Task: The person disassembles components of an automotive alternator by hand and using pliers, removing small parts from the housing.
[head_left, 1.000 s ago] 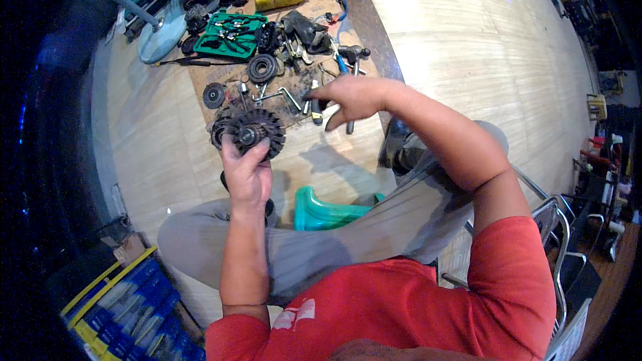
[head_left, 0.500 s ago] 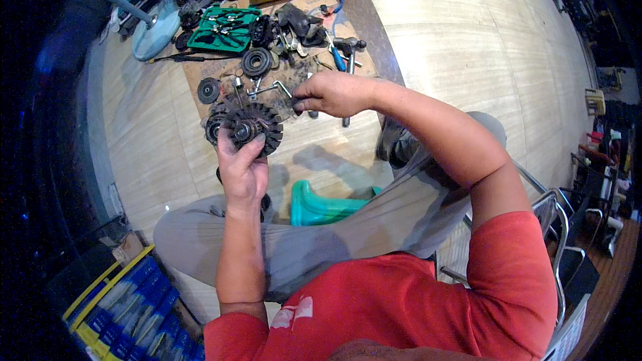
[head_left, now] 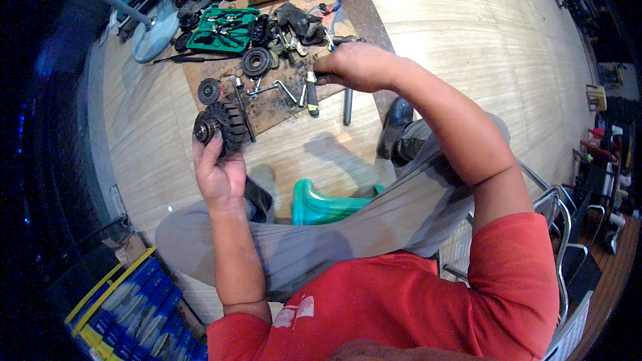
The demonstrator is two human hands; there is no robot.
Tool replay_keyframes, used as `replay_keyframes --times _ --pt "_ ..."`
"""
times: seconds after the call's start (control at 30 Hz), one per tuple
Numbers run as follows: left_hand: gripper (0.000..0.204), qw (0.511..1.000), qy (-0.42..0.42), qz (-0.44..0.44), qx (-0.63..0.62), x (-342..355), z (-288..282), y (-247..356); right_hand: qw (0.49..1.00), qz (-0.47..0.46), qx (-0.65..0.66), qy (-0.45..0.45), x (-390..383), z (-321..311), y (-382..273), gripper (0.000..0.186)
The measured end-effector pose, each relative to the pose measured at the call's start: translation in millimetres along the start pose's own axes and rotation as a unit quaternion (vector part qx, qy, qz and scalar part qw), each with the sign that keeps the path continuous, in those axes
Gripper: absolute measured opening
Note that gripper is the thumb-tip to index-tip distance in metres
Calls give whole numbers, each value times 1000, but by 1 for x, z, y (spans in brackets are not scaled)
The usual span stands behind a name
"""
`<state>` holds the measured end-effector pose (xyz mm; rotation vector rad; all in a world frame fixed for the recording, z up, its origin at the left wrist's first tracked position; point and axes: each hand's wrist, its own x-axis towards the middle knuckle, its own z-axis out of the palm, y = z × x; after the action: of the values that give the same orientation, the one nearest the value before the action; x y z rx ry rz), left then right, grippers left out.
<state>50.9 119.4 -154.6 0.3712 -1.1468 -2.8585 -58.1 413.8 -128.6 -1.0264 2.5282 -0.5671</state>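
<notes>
1. One brown, stained cardboard sheet [head_left: 275,117] is spread on the floor; small parts are best kept within its edges.
2. On it, one flat green plastic tool case [head_left: 195,43] is laid open, with dark pliers inside; their exact number cannot be told.
3. One dark metal rotor with a toothed rim [head_left: 232,124] is gripped by the left hand [head_left: 222,174], thumb against fingers, near the sheet's near-left edge. It is best supported around its body, with the shaft end left free.
4. The right hand [head_left: 358,67] is curled above the tools; whether anything is gripped cannot be told. A tool is best taken by its handle, the rotor being held steady meanwhile.
5. Two black round parts are seen beyond the rotor: one thick ring [head_left: 257,62] and one smaller disc [head_left: 209,90].
6. Nearest the right fingers, one black-and-yellow tool handle [head_left: 313,99] is seen; one bent silver wrench [head_left: 287,91] is placed to its left.
</notes>
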Motion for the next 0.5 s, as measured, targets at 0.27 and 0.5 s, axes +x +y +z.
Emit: replay_keyframes --times 0.27,0.5 --pt "49 1000 -2 1 -1 1 -3 -3 994 91 -59 -21 -15 -15 35 28" --pt "58 998 -50 -20 40 -6 14 -14 993 67 37 -88 -1 8 23 39"
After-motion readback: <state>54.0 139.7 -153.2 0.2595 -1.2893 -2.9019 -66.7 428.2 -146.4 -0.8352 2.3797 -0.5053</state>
